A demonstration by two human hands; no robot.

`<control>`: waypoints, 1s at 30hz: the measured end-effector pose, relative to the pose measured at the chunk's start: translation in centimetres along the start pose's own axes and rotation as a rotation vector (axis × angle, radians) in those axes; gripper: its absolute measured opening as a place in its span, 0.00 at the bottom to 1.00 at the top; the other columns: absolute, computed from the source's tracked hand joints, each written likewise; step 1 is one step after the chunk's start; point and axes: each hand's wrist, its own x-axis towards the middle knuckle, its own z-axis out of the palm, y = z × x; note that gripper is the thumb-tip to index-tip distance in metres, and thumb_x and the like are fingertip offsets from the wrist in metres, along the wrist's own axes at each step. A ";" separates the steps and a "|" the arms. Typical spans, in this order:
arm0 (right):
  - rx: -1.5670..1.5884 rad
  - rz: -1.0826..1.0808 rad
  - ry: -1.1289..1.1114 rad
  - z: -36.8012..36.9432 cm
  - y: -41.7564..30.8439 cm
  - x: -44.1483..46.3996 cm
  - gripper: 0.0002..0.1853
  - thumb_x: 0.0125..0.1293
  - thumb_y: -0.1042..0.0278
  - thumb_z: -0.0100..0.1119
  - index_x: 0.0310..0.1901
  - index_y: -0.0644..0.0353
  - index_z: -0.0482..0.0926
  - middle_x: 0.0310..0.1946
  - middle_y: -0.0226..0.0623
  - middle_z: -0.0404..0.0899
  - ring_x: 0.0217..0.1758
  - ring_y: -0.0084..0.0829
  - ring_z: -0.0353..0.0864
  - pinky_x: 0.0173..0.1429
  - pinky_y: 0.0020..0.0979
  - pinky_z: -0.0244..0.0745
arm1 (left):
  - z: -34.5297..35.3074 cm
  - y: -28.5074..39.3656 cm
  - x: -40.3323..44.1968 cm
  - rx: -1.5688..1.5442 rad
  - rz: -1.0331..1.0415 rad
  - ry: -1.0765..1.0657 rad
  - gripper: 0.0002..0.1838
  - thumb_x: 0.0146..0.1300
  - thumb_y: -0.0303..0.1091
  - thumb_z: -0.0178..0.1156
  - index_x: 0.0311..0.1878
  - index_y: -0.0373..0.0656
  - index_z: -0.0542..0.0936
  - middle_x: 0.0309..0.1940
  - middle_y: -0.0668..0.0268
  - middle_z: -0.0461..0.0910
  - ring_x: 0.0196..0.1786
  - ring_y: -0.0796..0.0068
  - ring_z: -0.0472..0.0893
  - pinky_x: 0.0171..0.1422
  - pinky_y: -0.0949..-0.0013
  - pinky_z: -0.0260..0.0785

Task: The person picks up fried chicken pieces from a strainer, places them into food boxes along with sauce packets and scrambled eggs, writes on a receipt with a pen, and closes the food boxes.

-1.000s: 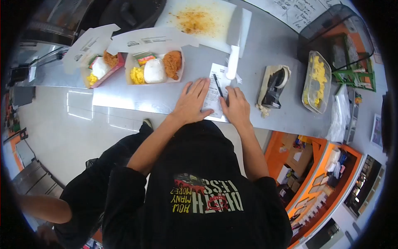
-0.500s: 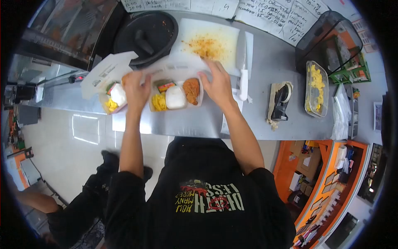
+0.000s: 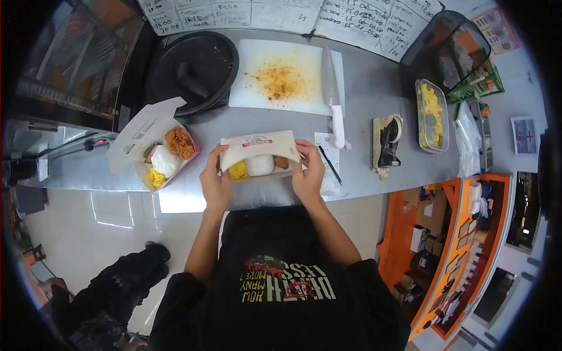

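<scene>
Between my hands sits a cardboard meal box (image 3: 257,142), its printed lid folded partly down over the food. Under the lid's front edge show a white mound of rice (image 3: 260,165), yellow pieces (image 3: 238,170) and part of the fried chicken (image 3: 282,162). My left hand (image 3: 216,180) grips the box's left side, and my right hand (image 3: 308,174) grips its right side. To the left, a second meal box (image 3: 142,130) stands with its lid up, holding fried chicken (image 3: 180,143), rice (image 3: 165,161) and yellow pieces (image 3: 155,178).
Behind are a black stone mortar (image 3: 225,88) with pestle, a stained cutting board (image 3: 246,88) and a knife (image 3: 332,88). A pen (image 3: 330,165) lies on paper at right. Further right stand a tape dispenser (image 3: 387,143) and a tub (image 3: 434,117). Another person (image 3: 120,281) is at lower left.
The near box's lid has come down from standing open and now covers much of the food. Both hands have moved from the raised lid to the box's sides.
</scene>
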 end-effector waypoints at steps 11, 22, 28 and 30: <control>0.027 -0.078 -0.037 -0.7 1.2 -1.8 0.13 0.67 0.87 0.50 0.52 0.69 0.74 0.60 0.53 0.75 0.59 0.44 0.82 0.58 0.36 0.82 | 1.4 -3.4 -2.1 0.151 0.093 0.049 0.35 0.60 0.10 0.45 0.73 0.37 0.70 0.70 0.41 0.72 0.73 0.50 0.73 0.74 0.61 0.66; 0.203 -0.011 -0.048 -0.2 2.4 -1.6 0.11 0.74 0.83 0.49 0.55 0.67 0.70 0.60 0.51 0.75 0.60 0.38 0.80 0.64 0.36 0.76 | 0.9 -2.7 -2.0 0.217 0.110 -0.019 0.33 0.62 0.12 0.48 0.73 0.37 0.68 0.70 0.41 0.72 0.72 0.46 0.73 0.75 0.58 0.65; 0.231 0.143 -0.036 0.0 -0.6 0.0 0.08 0.78 0.77 0.48 0.55 0.67 0.69 0.59 0.49 0.75 0.61 0.35 0.79 0.65 0.35 0.74 | 0.8 -2.1 -1.5 0.203 0.087 -0.040 0.32 0.63 0.13 0.48 0.73 0.37 0.69 0.70 0.41 0.71 0.73 0.44 0.72 0.76 0.58 0.64; 0.180 0.027 0.013 0.2 1.0 -0.5 0.09 0.75 0.80 0.49 0.54 0.67 0.70 0.57 0.50 0.77 0.57 0.40 0.82 0.62 0.36 0.76 | 0.8 -2.5 -1.4 0.210 0.105 -0.042 0.32 0.64 0.13 0.47 0.72 0.37 0.69 0.70 0.41 0.71 0.73 0.44 0.72 0.76 0.58 0.64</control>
